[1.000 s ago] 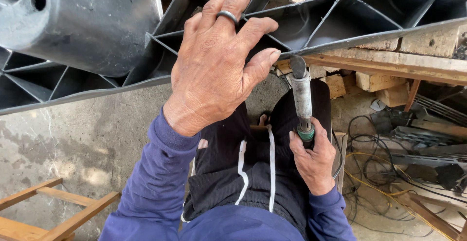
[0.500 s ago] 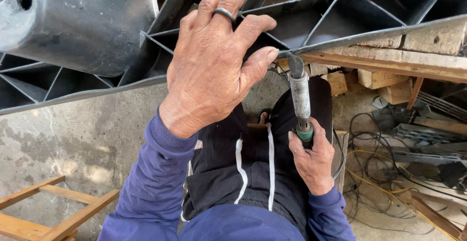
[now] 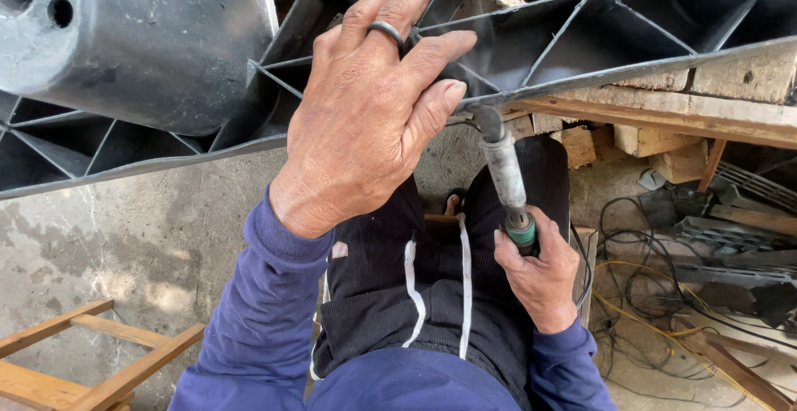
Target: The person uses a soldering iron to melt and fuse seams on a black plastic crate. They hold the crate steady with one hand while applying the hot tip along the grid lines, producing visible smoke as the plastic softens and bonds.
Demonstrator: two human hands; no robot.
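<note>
left hand (image 3: 365, 120) on ribbed black panel (image 3: 581, 37) | right hand (image 3: 540, 274) grips tool (image 3: 502, 170) (tip at edge)

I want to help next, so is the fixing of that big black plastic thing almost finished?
Hard to say it's nearly finished. Done: no finished repair shows on the black ribbed plastic piece. In hand: the left hand presses down on its ribs, while the right hand holds a grey heating tool with its tip against the front edge. Left: the long edge on both sides looks untouched, so plenty may remain.

Concrete floor (image 3: 124, 237) — sunlit, wooden frame (image 3: 91, 353), tangled cables (image 3: 656, 295), timber planks (image 3: 664, 116)
</note>
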